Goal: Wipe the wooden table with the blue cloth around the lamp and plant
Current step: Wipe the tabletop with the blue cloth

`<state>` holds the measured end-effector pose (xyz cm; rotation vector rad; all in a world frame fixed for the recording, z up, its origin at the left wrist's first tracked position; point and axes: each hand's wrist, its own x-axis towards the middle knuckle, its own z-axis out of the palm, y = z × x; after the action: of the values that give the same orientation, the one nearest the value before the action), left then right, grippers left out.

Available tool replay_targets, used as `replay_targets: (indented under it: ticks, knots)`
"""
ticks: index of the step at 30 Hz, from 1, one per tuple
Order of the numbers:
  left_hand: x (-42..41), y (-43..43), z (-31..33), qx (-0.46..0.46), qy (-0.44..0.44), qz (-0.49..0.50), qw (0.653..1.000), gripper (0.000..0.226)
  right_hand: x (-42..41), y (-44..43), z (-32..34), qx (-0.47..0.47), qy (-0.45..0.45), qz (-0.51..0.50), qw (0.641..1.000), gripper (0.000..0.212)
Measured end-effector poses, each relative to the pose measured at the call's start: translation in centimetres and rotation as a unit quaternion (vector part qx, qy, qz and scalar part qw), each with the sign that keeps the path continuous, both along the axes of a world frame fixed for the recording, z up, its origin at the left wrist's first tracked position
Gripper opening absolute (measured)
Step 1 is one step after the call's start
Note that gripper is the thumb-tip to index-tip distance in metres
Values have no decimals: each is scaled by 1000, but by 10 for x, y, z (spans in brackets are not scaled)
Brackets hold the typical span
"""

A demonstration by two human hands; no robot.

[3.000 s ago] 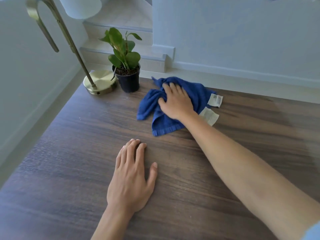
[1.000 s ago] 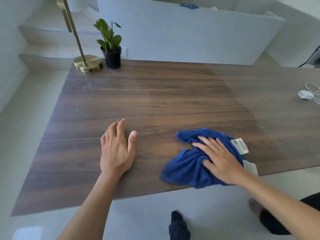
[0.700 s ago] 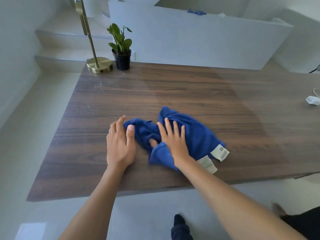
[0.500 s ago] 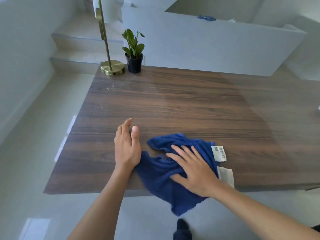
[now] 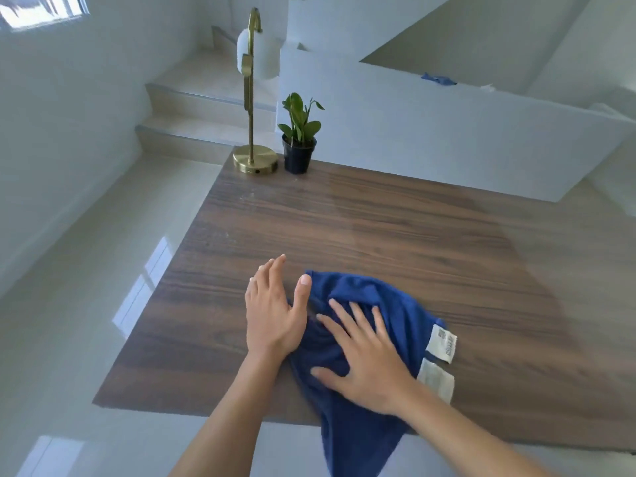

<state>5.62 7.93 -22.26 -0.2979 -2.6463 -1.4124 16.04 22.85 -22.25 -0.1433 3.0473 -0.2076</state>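
The blue cloth lies bunched near the front edge of the dark wooden table, and its lower part hangs over that edge. My right hand presses flat on the cloth with fingers spread. Flat on the wood beside it lies my left hand, whose thumb touches the cloth's left edge. The brass lamp with a white shade and the small plant in a black pot stand together at the table's far left corner, well away from both hands.
Two white labels stick out on the cloth's right side. Glossy pale floor lies left of and below the table. Steps rise behind the lamp, and a white low wall runs along the table's far edge.
My right hand has dragged the cloth from the far corner by the plant to the front edge, sweeping left and right. Part of the cloth now hangs over the edge. My left hand stays flat.
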Motion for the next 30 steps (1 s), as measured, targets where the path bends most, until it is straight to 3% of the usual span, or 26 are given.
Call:
replay_targets:
  ticks: [3, 7, 9, 12, 15, 17, 19, 22, 25, 28, 30]
  knots:
    - [-13, 3, -1, -39, -7, -7, 999, 81, -9, 54, 0, 9, -8, 3, 1000, 75]
    - [-19, 9, -5, -111, -8, 5, 994, 89, -114, 106, -15, 48, -23, -150, 987, 61]
    - [-23, 14, -7, -126, -16, 34, 991, 93, -176, 102, -19, 40, -26, -211, 976, 65]
    - [-38, 23, -7, -148, -30, 71, 986, 98, -214, 50, -16, 15, 4, -74, 997, 57]
    - [-60, 32, -8, -174, -32, 87, 980, 100, -187, 45, -4, -102, 47, 80, 990, 56]
    - [-68, 35, -11, -228, -35, 81, 970, 97, -189, 83, -5, -120, 104, 57, 986, 42]
    - [-71, 36, -17, -291, -35, 56, 955, 92, -224, 125, -8, -88, 123, -30, 988, 34]
    - [-79, 39, -20, -343, -29, 29, 939, 86, -304, 141, -8, -65, 65, -124, 988, 47]
    - [-101, 48, -17, -366, -37, 11, 930, 86, -346, 112, -16, -44, 43, -51, 997, 55]
    - [-117, 55, -14, -350, -30, 18, 936, 88, -328, 118, -12, -150, 92, 81, 981, 36]
    - [-118, 56, -15, -352, -29, 21, 935, 89, -321, 144, -10, -165, 136, 86, 973, 26]
